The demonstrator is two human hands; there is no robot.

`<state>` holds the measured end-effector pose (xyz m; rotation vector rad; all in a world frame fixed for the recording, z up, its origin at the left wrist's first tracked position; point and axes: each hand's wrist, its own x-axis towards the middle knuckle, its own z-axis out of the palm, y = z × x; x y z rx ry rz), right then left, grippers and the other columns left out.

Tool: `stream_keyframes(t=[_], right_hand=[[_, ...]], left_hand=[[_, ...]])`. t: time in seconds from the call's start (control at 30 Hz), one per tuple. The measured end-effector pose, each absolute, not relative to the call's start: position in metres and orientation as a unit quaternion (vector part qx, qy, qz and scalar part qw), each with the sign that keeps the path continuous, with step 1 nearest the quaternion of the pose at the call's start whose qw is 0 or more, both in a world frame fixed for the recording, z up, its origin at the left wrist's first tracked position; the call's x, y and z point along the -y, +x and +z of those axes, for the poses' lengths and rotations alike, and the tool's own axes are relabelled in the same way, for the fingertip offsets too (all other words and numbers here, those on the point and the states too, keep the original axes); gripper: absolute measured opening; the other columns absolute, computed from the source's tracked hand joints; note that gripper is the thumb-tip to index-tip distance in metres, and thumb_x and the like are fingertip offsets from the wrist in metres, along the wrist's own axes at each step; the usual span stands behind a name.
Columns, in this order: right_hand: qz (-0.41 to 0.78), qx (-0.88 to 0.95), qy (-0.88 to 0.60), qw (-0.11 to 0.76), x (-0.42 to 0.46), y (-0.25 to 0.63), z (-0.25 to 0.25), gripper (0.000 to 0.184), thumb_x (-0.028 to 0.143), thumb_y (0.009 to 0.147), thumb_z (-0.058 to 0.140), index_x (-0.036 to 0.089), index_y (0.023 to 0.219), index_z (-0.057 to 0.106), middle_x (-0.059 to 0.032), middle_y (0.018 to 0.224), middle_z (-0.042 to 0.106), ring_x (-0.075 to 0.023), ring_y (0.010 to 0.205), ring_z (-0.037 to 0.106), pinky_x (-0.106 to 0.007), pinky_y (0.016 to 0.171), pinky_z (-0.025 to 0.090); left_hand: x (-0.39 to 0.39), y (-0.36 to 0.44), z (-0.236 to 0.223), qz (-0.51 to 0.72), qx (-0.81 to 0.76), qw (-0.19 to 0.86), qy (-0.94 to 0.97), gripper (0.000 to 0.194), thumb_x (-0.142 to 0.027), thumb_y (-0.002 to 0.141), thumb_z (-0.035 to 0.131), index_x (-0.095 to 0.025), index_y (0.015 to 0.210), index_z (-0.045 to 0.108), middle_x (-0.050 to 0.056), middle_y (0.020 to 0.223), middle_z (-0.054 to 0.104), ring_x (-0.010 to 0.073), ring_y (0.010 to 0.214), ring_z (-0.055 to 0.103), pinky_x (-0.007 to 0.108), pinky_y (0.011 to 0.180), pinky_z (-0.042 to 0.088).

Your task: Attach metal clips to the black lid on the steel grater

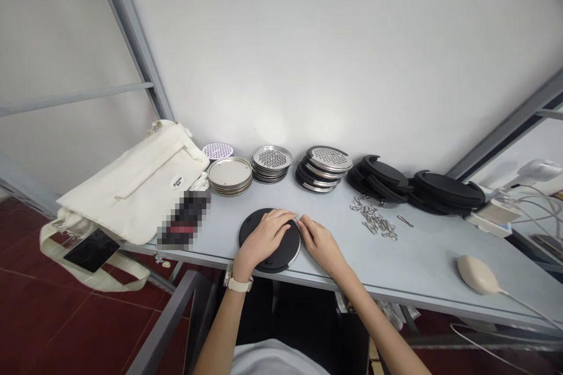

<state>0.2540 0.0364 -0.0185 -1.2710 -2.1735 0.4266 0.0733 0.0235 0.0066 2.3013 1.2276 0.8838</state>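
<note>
A round black disc lies near the table's front edge, with a thin silvery rim showing along its right side. My left hand rests palm down across its top, fingers stretched toward the upper right rim. At that rim, my right hand has thumb and fingers bent together, their tips close to the left fingertips. Whatever those tips may pinch is too small or hidden to make out. Behind the hands stand a stack of plain metal discs, a stack of metal grater discs and a stack of grater discs with black holders.
Black round holders and more black holders are piled at the back right. Small metal clips lie before them. A cream mouse-shaped device with a cable sits far right. A white bag leans at the left.
</note>
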Motion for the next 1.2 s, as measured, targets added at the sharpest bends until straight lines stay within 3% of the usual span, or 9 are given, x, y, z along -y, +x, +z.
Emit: stream_keyframes(t=[0.5, 0.83, 1.2], right_hand=[[0.164, 0.792, -0.501, 0.31, -0.0377, 0.2546, -0.0212, 0.022, 0.029, 0.097, 0.029, 0.023, 0.08, 0.041, 0.0018, 0.063, 0.051, -0.0157, 0.054, 0.049, -0.024, 0.056, 0.036], [0.129, 0.836, -0.458, 0.272, -0.0393, 0.2541, -0.02, 0.02, 0.023, 0.097, 0.032, 0.021, 0.085, 0.049, -0.0027, 0.075, 0.06, -0.017, 0.067, 0.055, -0.025, 0.062, 0.039], [0.128, 0.83, -0.464, 0.282, -0.0378, 0.2534, -0.0183, 0.023, 0.025, 0.098, 0.03, 0.022, 0.091, 0.052, -0.0031, 0.077, 0.062, -0.0171, 0.066, 0.056, -0.025, 0.06, 0.039]], left_hand=[[-0.0229, 0.0729, 0.0068, 0.309, -0.439, 0.193, 0.822, 0.037, -0.017, 0.097, 0.037, -0.029, 0.129, 0.049, 0.002, 0.125, 0.056, 0.0174, 0.117, 0.049, 0.037, 0.102, 0.037], [-0.0223, 0.0729, 0.0068, 0.313, -0.437, 0.193, 0.821, 0.037, -0.017, 0.097, 0.036, -0.028, 0.13, 0.049, 0.003, 0.126, 0.055, 0.0178, 0.118, 0.048, 0.037, 0.101, 0.037], [-0.0228, 0.0733, 0.0074, 0.312, -0.434, 0.188, 0.824, 0.036, -0.017, 0.096, 0.036, -0.027, 0.127, 0.051, 0.003, 0.126, 0.055, 0.0176, 0.118, 0.048, 0.037, 0.102, 0.038]])
